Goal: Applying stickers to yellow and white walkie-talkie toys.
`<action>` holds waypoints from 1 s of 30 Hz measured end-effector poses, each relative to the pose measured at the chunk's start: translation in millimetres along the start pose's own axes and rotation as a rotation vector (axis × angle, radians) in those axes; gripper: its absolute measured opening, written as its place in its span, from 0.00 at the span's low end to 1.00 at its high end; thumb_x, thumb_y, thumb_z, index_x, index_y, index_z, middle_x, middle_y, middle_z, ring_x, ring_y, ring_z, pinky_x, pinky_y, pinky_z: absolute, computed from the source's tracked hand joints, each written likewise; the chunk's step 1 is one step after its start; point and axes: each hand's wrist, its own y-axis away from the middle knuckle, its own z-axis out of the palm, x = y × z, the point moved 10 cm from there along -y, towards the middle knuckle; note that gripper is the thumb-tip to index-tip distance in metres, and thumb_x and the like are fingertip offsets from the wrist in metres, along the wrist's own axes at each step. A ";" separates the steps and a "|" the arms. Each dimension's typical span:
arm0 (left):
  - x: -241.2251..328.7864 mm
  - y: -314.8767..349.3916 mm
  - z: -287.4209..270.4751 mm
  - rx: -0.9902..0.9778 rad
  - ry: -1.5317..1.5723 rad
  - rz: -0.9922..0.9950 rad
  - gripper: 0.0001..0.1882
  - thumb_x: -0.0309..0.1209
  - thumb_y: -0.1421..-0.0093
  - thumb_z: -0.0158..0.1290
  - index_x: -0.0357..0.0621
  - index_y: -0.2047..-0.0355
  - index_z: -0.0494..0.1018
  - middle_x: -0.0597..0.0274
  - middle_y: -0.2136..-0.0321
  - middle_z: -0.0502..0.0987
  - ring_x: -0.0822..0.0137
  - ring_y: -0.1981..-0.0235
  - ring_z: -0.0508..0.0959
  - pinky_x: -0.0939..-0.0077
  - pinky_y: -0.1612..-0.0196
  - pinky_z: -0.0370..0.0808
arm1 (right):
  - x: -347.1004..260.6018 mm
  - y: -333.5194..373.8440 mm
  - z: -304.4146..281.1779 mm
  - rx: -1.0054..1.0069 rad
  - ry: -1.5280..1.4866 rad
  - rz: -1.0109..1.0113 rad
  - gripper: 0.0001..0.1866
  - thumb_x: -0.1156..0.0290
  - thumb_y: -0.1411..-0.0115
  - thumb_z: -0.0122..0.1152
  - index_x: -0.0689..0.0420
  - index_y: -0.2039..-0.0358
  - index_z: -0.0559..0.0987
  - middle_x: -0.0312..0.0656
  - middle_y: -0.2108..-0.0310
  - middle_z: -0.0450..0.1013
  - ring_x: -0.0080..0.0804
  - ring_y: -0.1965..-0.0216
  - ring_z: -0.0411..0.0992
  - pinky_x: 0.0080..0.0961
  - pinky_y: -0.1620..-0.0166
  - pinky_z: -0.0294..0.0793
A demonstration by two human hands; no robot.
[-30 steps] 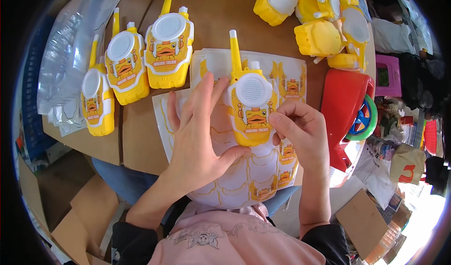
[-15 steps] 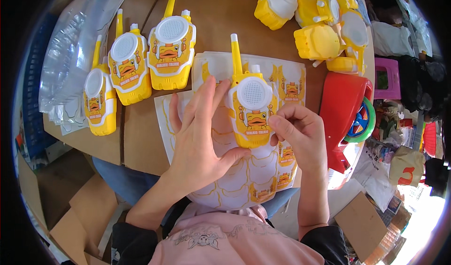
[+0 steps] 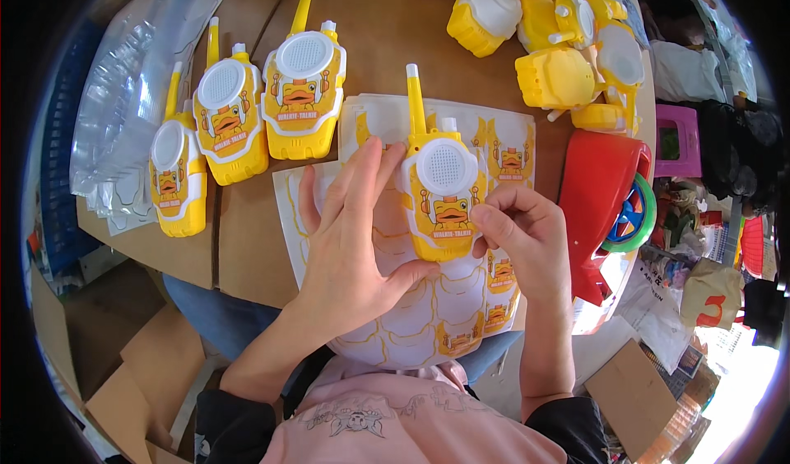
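A yellow and white toy walkie-talkie with a round speaker grille lies face up on the sticker sheets. A duck sticker covers its lower front. My left hand grips the toy, its thumb at the bottom edge and its fingertips along the upper left side. At the right edge of the duck sticker, my right hand is closed in a pinch, thumb against forefinger. What lies between those fingertips is hidden. More duck stickers and bare cut-out outlines show on the sheets around the toy.
Three stickered walkie-talkies stand in a row at the left, beside clear plastic packaging. Several yellow toys are piled at the back right. A red toy with a green-rimmed wheel sits near the cardboard-covered table's right edge.
Both hands stay in the same places on the toy. The whole view has shifted very slightly; nothing has been picked up or let go.
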 end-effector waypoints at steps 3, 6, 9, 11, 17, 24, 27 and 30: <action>-0.1 0.1 0.4 -0.002 0.006 0.002 0.66 0.36 0.66 0.75 0.35 0.32 0.45 0.53 0.36 0.64 0.55 0.34 0.60 0.43 0.33 0.38 | 0.5 0.4 -0.9 0.007 0.011 0.003 0.09 0.73 0.39 0.66 0.65 0.67 0.77 0.36 0.74 0.76 0.18 0.77 0.73 0.12 0.73 0.71; -0.5 0.2 1.0 -0.005 -0.004 -0.001 0.66 0.36 0.66 0.75 0.35 0.32 0.45 0.53 0.36 0.64 0.55 0.34 0.60 0.43 0.33 0.38 | 0.5 0.3 -0.9 0.010 0.020 0.007 0.09 0.73 0.39 0.66 0.65 0.67 0.77 0.36 0.74 0.75 0.18 0.77 0.73 0.12 0.73 0.71; -1.2 1.0 0.8 0.000 -0.001 0.007 0.64 0.36 0.66 0.75 0.37 0.33 0.47 0.53 0.35 0.64 0.55 0.33 0.60 0.43 0.33 0.38 | 0.6 0.0 -0.4 0.008 0.018 0.002 0.09 0.73 0.39 0.66 0.65 0.68 0.77 0.36 0.75 0.75 0.18 0.77 0.73 0.12 0.73 0.70; -0.1 1.7 -0.4 0.026 0.009 0.042 0.59 0.36 0.66 0.75 0.40 0.36 0.53 0.53 0.36 0.64 0.55 0.33 0.59 0.42 0.33 0.38 | 0.4 -0.2 -0.3 0.005 0.012 -0.005 0.09 0.73 0.39 0.66 0.65 0.68 0.77 0.36 0.75 0.75 0.17 0.77 0.73 0.12 0.73 0.70; 1.1 1.8 -1.2 0.061 0.036 0.075 0.49 0.36 0.65 0.75 0.44 0.45 0.59 0.53 0.36 0.65 0.55 0.32 0.58 0.40 0.33 0.39 | -1.2 0.0 0.1 0.007 0.009 -0.009 0.09 0.73 0.39 0.66 0.65 0.68 0.77 0.36 0.75 0.75 0.17 0.76 0.73 0.12 0.73 0.70; 4.7 0.6 -3.8 0.056 -0.002 0.085 0.45 0.37 0.66 0.74 0.45 0.48 0.63 0.52 0.37 0.66 0.56 0.32 0.57 0.40 0.33 0.39 | -1.9 -0.6 -1.0 0.046 0.052 0.005 0.07 0.75 0.41 0.65 0.64 0.70 0.77 0.36 0.77 0.73 0.22 0.79 0.73 0.15 0.75 0.71; 6.3 -1.0 -1.8 0.014 -0.076 0.080 0.42 0.37 0.67 0.74 0.45 0.50 0.67 0.52 0.38 0.68 0.56 0.31 0.57 0.40 0.33 0.39 | -1.2 0.0 -0.6 0.000 0.021 0.001 0.08 0.73 0.39 0.66 0.66 0.68 0.77 0.37 0.74 0.76 0.18 0.76 0.73 0.12 0.73 0.71; 7.7 -1.4 -3.7 0.027 -0.077 0.085 0.42 0.38 0.67 0.74 0.47 0.50 0.68 0.52 0.39 0.69 0.56 0.31 0.58 0.40 0.33 0.38 | -1.1 -0.3 -0.1 0.001 0.014 0.004 0.08 0.73 0.39 0.66 0.66 0.67 0.78 0.37 0.74 0.76 0.18 0.76 0.73 0.12 0.73 0.71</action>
